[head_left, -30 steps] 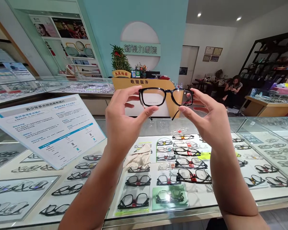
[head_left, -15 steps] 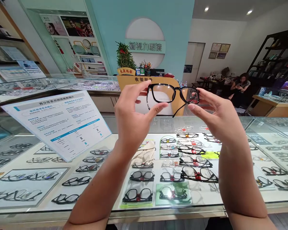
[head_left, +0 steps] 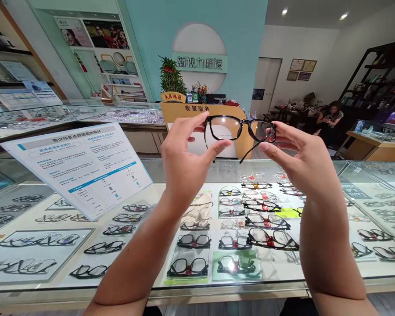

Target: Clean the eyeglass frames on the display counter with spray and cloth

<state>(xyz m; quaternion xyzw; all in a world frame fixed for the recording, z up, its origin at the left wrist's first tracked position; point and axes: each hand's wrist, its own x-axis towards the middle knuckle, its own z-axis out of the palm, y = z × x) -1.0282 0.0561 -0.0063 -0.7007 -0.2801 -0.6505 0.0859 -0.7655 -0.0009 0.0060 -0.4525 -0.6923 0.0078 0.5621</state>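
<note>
A pair of black-framed eyeglasses (head_left: 244,124) is held up in the air above the glass counter, lenses upright, both temples extending from the frame. My left hand (head_left: 191,147) grips the left end of the frame between thumb and fingers. At the other end, my right hand (head_left: 294,153) pinches the right rim, its thumb below and fingers behind. Faint printing shows on the left lens. The far ends of the temples hang below the frame, partly covered by my hands.
Below lies a glass display counter (head_left: 171,287) with several rows of eyeglasses (head_left: 188,267) inside. A printed sheet (head_left: 82,166) stands tilted at the left. Beyond are a cashier desk (head_left: 171,112) with a plant (head_left: 171,77) and, far right, a seated person (head_left: 331,120).
Both hands and the eyeglasses have shifted very slightly to the right in the picture. The grip on the frame is the same.
</note>
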